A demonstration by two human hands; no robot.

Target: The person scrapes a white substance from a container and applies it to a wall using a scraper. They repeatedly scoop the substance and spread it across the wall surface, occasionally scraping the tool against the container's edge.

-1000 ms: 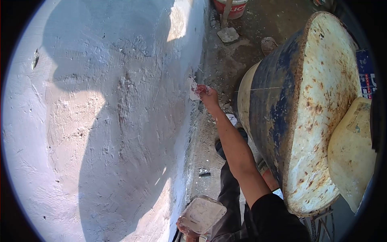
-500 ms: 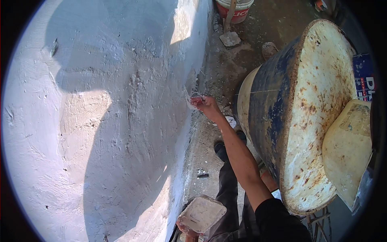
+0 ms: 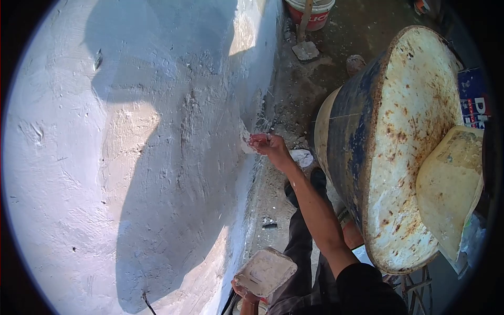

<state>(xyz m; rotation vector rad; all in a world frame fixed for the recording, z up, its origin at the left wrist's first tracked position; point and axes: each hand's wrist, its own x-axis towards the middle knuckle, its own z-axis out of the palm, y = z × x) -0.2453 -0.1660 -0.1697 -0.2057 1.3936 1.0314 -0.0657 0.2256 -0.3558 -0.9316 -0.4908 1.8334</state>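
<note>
My right hand (image 3: 271, 148) is closed around a putty knife with a red handle (image 3: 258, 138). Its whitish blade (image 3: 245, 142) touches the lower part of the plastered wall (image 3: 194, 173), near where wall meets floor. Down at the bottom of the view, my left hand (image 3: 244, 292) grips the edge of a shallow, plaster-crusted rectangular tray (image 3: 269, 273). A thin layer of pale paste coats the tray's inside. The wall is rough and grey-white, partly in shadow.
A large drum-shaped vessel (image 3: 346, 126) with a rusty cream face (image 3: 404, 142) stands close on the right, beside my right arm. A bucket (image 3: 317, 20) and a plaster-covered slab (image 3: 305, 51) are at the far end. A white scrap (image 3: 302, 157) lies on the floor.
My right hand and the putty knife have shifted a little down the wall, toward my body. My left hand still holds the tray in about the same place. The whole view has moved slightly.
</note>
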